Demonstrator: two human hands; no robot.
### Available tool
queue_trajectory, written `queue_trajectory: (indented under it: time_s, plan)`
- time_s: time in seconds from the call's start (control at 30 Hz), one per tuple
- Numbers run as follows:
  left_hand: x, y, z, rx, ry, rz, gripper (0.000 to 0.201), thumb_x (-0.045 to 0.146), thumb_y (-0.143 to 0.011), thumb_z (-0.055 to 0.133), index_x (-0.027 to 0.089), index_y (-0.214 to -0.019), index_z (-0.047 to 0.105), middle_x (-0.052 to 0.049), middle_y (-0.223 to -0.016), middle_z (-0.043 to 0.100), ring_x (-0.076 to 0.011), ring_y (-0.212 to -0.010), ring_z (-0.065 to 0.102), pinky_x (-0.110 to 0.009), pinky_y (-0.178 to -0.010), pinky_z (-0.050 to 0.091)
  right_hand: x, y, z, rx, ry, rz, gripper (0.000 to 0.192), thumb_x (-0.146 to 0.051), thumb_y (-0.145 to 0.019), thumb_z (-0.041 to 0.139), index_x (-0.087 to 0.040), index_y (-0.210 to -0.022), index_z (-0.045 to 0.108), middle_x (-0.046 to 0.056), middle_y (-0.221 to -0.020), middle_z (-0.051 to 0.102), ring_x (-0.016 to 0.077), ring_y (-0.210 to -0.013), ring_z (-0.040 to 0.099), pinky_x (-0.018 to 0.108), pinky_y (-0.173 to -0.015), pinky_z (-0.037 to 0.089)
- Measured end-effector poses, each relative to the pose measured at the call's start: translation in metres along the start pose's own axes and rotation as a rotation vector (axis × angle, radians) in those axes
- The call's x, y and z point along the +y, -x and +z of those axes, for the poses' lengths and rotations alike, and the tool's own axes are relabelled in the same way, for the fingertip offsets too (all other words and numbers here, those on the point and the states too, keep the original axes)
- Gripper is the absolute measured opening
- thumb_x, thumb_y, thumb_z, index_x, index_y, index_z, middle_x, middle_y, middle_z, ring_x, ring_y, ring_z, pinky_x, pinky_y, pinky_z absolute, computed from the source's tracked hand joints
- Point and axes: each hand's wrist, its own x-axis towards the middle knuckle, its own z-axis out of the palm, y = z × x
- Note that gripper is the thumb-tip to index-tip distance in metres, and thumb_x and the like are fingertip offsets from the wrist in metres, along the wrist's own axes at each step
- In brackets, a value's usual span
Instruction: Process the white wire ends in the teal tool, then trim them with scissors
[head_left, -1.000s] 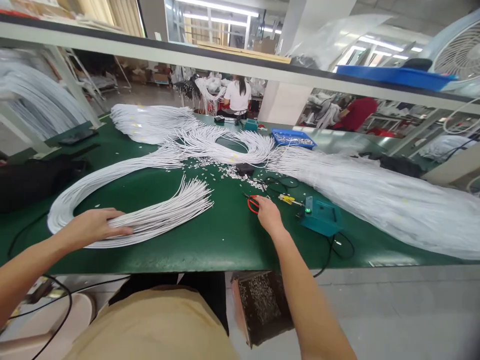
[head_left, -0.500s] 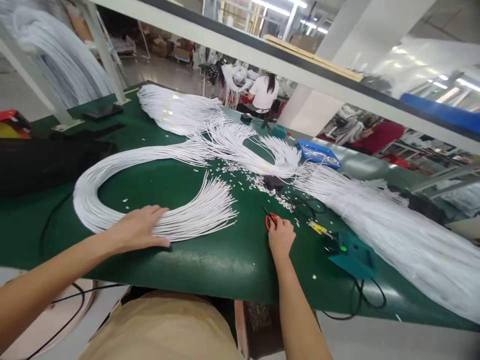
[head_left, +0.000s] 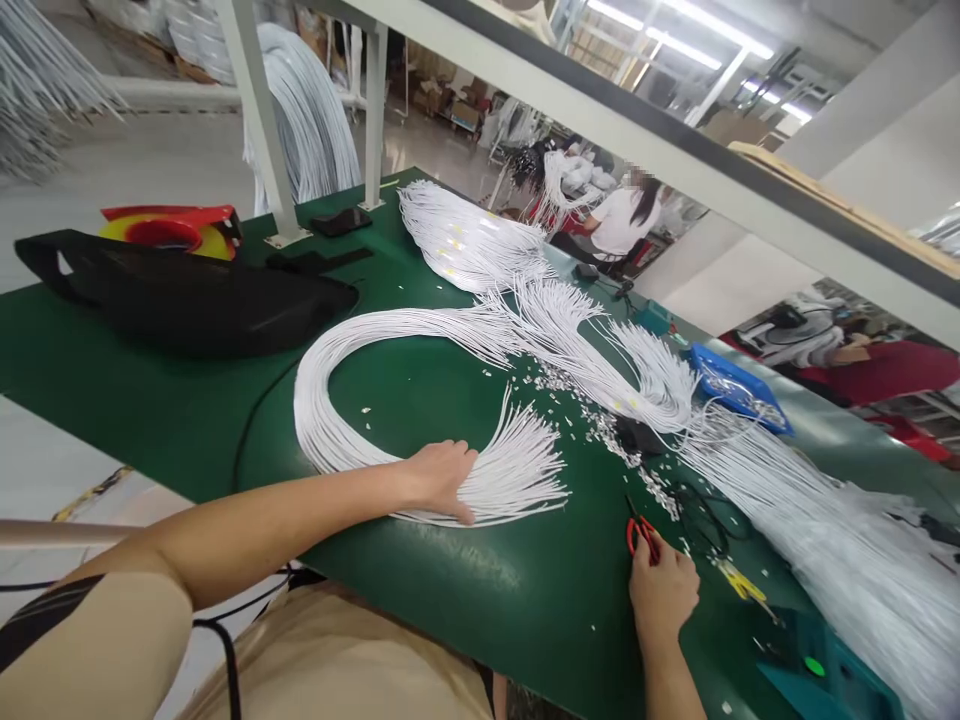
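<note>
A thick bundle of white wires [head_left: 352, 340] curves in a C on the green table, its loose ends fanned out toward the right. My left hand [head_left: 439, 480] lies across the near arm of this bundle, close to the fanned ends, thumb on the near side and fingers over the far side. Off to the right, my right hand [head_left: 664, 590] is closed around red-handled pliers [head_left: 643, 538], whose dark narrow tip points away from me. Yellow-handled pliers [head_left: 741, 582] lie just right of that hand. Small pale scraps [head_left: 600, 425] are scattered beyond it.
More white wire bundles [head_left: 480, 240] cover the table's far side. A blue tray [head_left: 739, 388] of small parts stands behind. At lower right is a teal device [head_left: 832, 665]. A black bag [head_left: 187, 300] and a red-yellow tape dispenser [head_left: 169, 230] lie left. Two people sit beyond the table.
The view has turned left, so everything appears farther right. My left hand has slid along the bundle toward its fanned ends. My right hand still holds the pliers.
</note>
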Motion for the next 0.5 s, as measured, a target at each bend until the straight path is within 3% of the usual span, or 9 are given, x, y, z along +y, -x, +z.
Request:
queue_trajectory:
  time_s: [0.23, 0.37, 0.5]
  plan:
    - [0.004, -0.007, -0.009, 0.106, 0.002, -0.12, 0.055, 0.052, -0.077, 0.053, 0.015, -0.119, 0.051, -0.015, -0.112, 0.056, -0.0303, -0.1, 0.057, -0.037, -0.081, 0.045, -0.005, 0.01, -0.01, 0.02, 0.02, 0.018, 0.038, -0.034, -0.086, 0.044, -0.011, -0.099, 0.07, 0.018, -0.096, 0.063, 0.0295, -0.087, 0.056, 0.037, -0.068, 0.04]
    - [0.003, -0.028, -0.021, 0.163, 0.023, -0.202, 0.063, 0.06, -0.082, 0.042, 0.012, -0.123, 0.05, -0.016, -0.114, 0.056, -0.0316, -0.101, 0.057, -0.037, -0.08, 0.044, 0.001, 0.016, -0.01, 0.007, 0.022, 0.031, 0.027, -0.03, -0.086, 0.05, -0.016, -0.098, 0.07, 0.011, -0.095, 0.063, 0.0235, -0.088, 0.055, 0.031, -0.07, 0.038]
    - [-0.008, -0.054, -0.032, 0.19, 0.017, -0.235, 0.072, 0.065, -0.085, 0.031, 0.01, -0.129, 0.045, -0.016, -0.12, 0.054, -0.0312, -0.104, 0.055, -0.036, -0.082, 0.043, 0.004, 0.021, -0.011, -0.003, -0.009, 0.062, 0.023, -0.027, -0.088, 0.051, -0.017, -0.101, 0.067, 0.01, -0.098, 0.06, 0.0232, -0.093, 0.053, 0.031, -0.071, 0.036]
